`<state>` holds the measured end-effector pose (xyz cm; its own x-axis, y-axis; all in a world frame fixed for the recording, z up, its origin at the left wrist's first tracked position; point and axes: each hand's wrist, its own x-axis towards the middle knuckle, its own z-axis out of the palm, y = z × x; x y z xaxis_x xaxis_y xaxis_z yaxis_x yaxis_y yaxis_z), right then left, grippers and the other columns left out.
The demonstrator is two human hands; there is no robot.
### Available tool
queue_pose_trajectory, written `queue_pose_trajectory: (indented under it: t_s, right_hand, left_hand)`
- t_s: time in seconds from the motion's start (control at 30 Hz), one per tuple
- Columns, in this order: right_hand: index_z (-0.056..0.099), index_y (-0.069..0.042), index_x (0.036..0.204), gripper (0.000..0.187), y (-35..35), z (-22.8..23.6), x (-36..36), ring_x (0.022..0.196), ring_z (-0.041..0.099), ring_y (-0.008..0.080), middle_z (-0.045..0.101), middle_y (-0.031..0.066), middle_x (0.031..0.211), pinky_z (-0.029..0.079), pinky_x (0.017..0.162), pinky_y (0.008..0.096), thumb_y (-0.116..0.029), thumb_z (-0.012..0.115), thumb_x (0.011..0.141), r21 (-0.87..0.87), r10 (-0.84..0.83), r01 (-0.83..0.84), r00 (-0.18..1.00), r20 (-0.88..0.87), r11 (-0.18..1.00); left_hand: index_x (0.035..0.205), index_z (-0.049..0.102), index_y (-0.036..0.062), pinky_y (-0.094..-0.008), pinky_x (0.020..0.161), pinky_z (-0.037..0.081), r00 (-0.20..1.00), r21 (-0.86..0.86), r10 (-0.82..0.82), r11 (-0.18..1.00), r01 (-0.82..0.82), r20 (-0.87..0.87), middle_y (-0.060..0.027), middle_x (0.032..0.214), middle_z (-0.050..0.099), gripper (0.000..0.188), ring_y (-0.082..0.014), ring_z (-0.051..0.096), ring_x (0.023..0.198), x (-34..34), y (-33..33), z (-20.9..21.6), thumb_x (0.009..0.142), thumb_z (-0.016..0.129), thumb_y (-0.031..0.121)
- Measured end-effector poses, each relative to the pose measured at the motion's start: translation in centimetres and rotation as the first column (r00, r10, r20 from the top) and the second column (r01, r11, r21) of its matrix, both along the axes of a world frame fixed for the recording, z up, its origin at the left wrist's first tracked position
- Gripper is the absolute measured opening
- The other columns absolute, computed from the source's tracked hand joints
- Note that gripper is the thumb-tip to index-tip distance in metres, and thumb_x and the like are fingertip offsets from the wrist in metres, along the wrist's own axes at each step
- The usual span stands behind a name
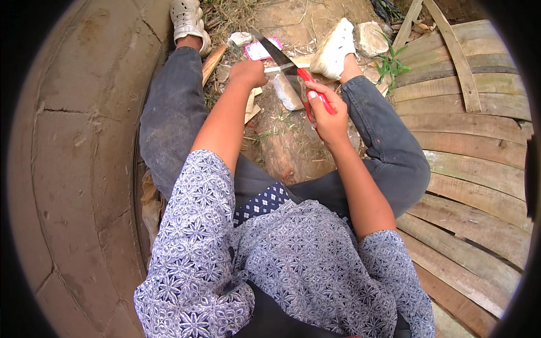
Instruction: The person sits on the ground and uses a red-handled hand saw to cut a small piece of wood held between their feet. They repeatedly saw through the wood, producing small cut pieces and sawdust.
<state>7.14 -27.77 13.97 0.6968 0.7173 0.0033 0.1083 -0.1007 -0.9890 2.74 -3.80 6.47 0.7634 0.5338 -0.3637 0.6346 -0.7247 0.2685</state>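
Two hands work over dirt ground between the knees: the left hand (248,73) is curled tight around a pale thin stick (287,67), while the right hand (327,115) grips the red-handled knife (290,65), whose blade crosses the stick.

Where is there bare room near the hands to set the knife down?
Free: the curved wooden slats beside the right leg, and the concrete slab outside the left leg. Crowded: the ground between the feet, where the left hand pins a thin stick and the right hand grips the red-handled knife, among chips, stones and a log.
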Motion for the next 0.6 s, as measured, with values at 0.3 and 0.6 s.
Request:
queue_pose_trajectory:
  t_s: [0.3,0.6]
  right_hand:
    - [0.064,-0.001,0.122,0.026,0.3,-0.4,0.2,0.053,0.044,0.0029,0.055,-0.0028,0.07,0.036,0.049,0.0211,-0.014,0.06,0.1,0.055,0.012,-0.015,0.999,0.049,0.998]
    - [0.067,-0.003,0.119,0.024,-0.1,0.7,-0.1,0.061,0.047,0.0017,0.058,-0.0047,0.078,0.037,0.054,0.0195,-0.014,0.06,0.099,0.016,0.039,-0.039,0.999,-0.014,0.999]
  left_hand:
    - [0.11,0.074,0.0086,-0.0424,0.088,0.056,0.999,-0.031,0.006,1.0,-0.005,0.032,-0.0144,0.112,0.072,0.033,-0.0304,0.07,0.104,-0.3,0.5,0.9,0.082,0.068,0.027]
    - [0.104,0.074,0.009,-0.0456,0.086,0.057,0.999,0.011,0.003,1.0,-0.003,0.032,-0.0162,0.109,0.072,0.029,-0.0335,0.07,0.101,-0.2,0.4,0.5,0.082,0.067,0.026]
